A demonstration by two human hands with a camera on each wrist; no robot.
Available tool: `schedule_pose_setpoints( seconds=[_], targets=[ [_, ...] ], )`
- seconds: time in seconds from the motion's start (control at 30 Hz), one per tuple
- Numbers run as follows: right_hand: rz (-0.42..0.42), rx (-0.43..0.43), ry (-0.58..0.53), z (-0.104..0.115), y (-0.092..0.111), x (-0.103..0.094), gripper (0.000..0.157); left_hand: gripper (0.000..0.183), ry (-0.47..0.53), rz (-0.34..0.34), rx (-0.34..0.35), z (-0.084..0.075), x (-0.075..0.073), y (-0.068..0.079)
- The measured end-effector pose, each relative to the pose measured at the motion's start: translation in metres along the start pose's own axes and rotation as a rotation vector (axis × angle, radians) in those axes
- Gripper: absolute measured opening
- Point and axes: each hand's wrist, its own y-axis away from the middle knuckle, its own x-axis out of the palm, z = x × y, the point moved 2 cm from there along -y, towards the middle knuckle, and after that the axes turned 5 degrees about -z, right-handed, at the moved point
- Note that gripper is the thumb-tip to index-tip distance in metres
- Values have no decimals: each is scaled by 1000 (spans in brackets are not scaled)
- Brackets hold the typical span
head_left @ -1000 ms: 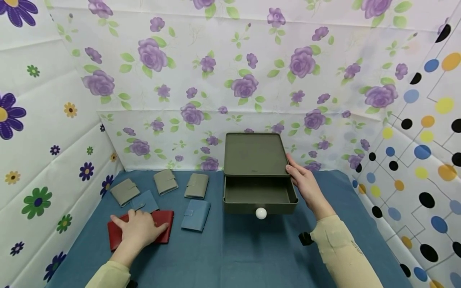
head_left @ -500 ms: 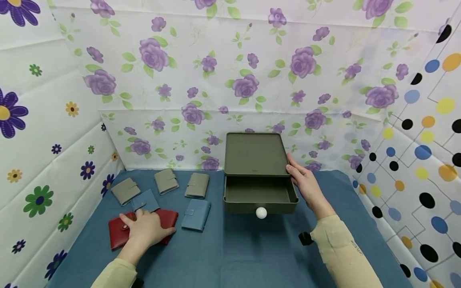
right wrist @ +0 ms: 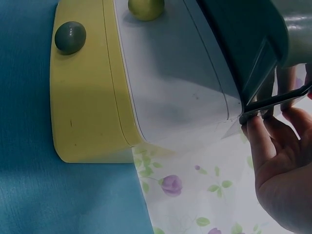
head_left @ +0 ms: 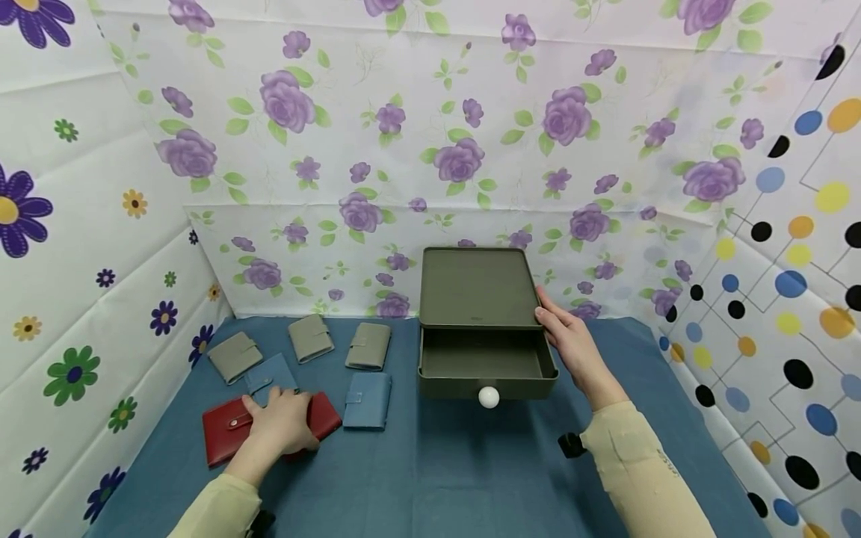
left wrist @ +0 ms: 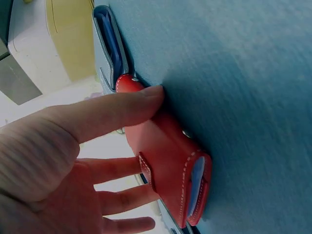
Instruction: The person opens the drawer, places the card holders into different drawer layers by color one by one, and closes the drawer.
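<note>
Red wallet [head_left: 325, 415]: located on the left part of the counter [head_left: 457, 478], its right end just beside the blue wallet [head_left: 367, 400]. The left hand [head_left: 279, 426] pinches it, thumb on the near side, fingers toward the rear edge; this hold presumably gives control across the narrow direction. Red leather shows on both sides of the hand; whether it is one wallet or two cannot be told. Orientation: long axis approximately along the rear edge, the right portion slanting toward the front right corner, the left portion's snap toward the left edge. The right hand [head_left: 575, 344] rests extended fingers against the right side of the drawer box [head_left: 477, 288], apparently to steady it; the drawer [head_left: 451, 388] is pulled out, facing the front edge
</note>
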Motion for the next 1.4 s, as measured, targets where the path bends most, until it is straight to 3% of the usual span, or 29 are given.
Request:
schedule_pose_setpoints(
  seconds=[0.5, 0.73, 1.07, 1.4],
  targets=[
    [3, -1, -10, -1, 1, 1, 65, 71, 63, -1, 16, -1, 0, 3],
    [8, 2, -20, -1, 2, 1, 66, 77, 92, 22, -11, 0, 1, 3],
    [8, -7, -22, -1, 3, 1, 62, 85, 90, 13, 2, 3, 2, 1],
    [6, -12, -9, 0, 1, 2, 65, 85, 94, 48, -5, 8, 5, 0]
  ],
)
